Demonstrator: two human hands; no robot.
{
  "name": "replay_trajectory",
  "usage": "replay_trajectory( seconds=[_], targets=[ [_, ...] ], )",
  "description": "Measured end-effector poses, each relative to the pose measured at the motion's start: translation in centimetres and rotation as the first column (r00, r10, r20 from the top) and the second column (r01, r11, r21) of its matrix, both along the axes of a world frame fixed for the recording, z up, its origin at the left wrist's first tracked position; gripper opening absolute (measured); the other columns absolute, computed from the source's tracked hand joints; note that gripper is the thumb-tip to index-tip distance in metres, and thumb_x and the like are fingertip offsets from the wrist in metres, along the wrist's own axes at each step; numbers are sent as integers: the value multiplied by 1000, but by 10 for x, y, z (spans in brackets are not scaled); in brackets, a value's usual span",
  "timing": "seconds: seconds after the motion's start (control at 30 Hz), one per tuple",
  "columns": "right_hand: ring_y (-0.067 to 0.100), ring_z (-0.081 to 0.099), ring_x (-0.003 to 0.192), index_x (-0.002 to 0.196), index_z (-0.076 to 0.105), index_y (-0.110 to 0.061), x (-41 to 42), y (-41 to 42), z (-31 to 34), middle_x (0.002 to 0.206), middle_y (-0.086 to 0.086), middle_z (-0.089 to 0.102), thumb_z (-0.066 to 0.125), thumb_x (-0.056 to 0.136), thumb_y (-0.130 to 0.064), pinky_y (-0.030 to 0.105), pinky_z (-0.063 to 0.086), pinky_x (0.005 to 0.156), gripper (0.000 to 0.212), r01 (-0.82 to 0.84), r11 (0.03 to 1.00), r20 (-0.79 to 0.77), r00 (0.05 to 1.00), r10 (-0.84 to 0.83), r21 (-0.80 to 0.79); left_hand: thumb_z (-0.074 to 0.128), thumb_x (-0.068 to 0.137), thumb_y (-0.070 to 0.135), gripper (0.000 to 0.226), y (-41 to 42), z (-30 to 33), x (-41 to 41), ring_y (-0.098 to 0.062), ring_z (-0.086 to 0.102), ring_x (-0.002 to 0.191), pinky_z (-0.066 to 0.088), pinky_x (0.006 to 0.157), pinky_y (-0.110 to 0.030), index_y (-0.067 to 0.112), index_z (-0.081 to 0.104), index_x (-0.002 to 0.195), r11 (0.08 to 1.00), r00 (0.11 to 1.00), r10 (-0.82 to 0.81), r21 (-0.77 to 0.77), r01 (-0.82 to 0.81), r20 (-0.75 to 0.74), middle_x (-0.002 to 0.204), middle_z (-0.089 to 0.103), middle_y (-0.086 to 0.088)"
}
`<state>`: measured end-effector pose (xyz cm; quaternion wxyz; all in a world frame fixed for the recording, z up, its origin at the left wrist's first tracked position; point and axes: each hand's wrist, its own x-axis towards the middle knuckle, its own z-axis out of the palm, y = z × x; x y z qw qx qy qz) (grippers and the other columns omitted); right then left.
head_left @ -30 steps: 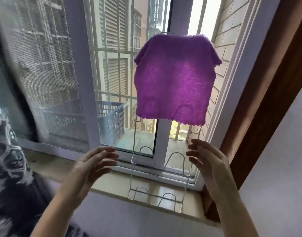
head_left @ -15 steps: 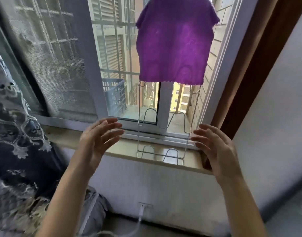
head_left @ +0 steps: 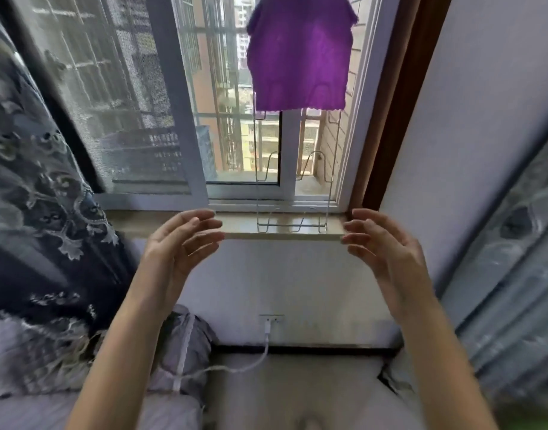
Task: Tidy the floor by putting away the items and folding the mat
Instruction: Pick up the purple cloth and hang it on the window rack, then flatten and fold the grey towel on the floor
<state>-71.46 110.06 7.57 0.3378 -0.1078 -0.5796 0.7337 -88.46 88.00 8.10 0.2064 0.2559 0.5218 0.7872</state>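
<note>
Sunlit windowsill (head_left: 142, 223) holds the wire rack (head_left: 292, 225) at its right end, purple cloth (head_left: 299, 54) draped on top to air, while your left hand (head_left: 176, 246) and right hand (head_left: 387, 249) hover spread and empty; no mat in view.

The purple cloth (head_left: 299, 57) is cut off by the top edge, hiding its hanger, and it covers the wire rack's (head_left: 292, 193) upper part.

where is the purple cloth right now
In the head view the purple cloth hangs at the top, right of centre, draped over the wire rack standing on the windowsill, well above both empty hands.
</note>
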Motion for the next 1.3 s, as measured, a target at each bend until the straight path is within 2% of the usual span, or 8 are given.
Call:
replay_trajectory(
  seconds=[0.07,0.13,0.2,0.37,0.5,0.63,0.83,1.3],
  targets=[
    [15,68,79,98,68,-18,22,-21,-4,87,2,70,82,48,-58,21,54,67,66,23,1000,1,1000,-23,-12,82,54,48,43,-19,-5,20,-16,68,84,55,75,-24,20,75,86,1000,1000,-10,6,10,18,89,71,-2],
    [15,67,78,97,68,-18,45,-41,-8,86,1,70,82,50,-56,21,53,66,62,39,999,1,999,-39,-27,67,78,29,13,-35,-9,42,-14,68,80,55,73,-22,20,74,83,1000,998,9,-2,-9,57,86,71,-1],
    [15,67,78,99,67,-16,65,-60,-9,86,1,69,78,58,-50,21,53,67,55,35,999,4,999,-35,-16,51,87,14,20,-48,-14,64,-13,68,77,55,72,-20,17,71,84,996,995,82,-44,-79,64,82,71,0],
    [14,66,76,101,63,-13,112,-105,-11,82,0,69,54,86,-19,21,53,68,19,28,1000,41,999,-28,5,53,84,16,13,-84,-21,124,-11,67,77,53,70,-18,14,64,91,990,993,116,-79,-115,4,82,70,3],
    [14,65,76,101,63,-13,159,-137,-16,82,-1,69,54,83,-21,21,53,69,22,17,1000,61,998,-17,11,50,92,12,15,-109,-29,177,-10,66,75,52,65,-17,15,64,90,982,989,144,-125,-145,-14,80,69,4],
    [14,65,75,101,63,-12,224,-167,-30,81,-2,69,48,92,-10,20,52,67,17,53,999,89,995,-53,4,53,77,24,19,-137,-42,240,-11,66,76,52,65,-19,16,66,88,984,994,109,-147,-104,21,82,70,1],
    [13,64,72,97,64,-13,330,-222,-54,80,-2,69,47,93,-6,20,50,66,19,99,995,152,984,-95,-19,53,75,24,21,-190,-62,345,-12,67,74,52,64,-18,17,66,89,984,994,79,-165,-66,75,82,69,2],
    [14,64,72,94,66,-17,502,-354,-51,82,-1,70,48,94,-7,22,49,67,21,209,975,202,961,-190,-75,46,92,12,19,-321,-55,499,-10,67,77,50,74,-23,16,65,92,961,995,57,-274,-31,87,80,70,5]
  ],
)
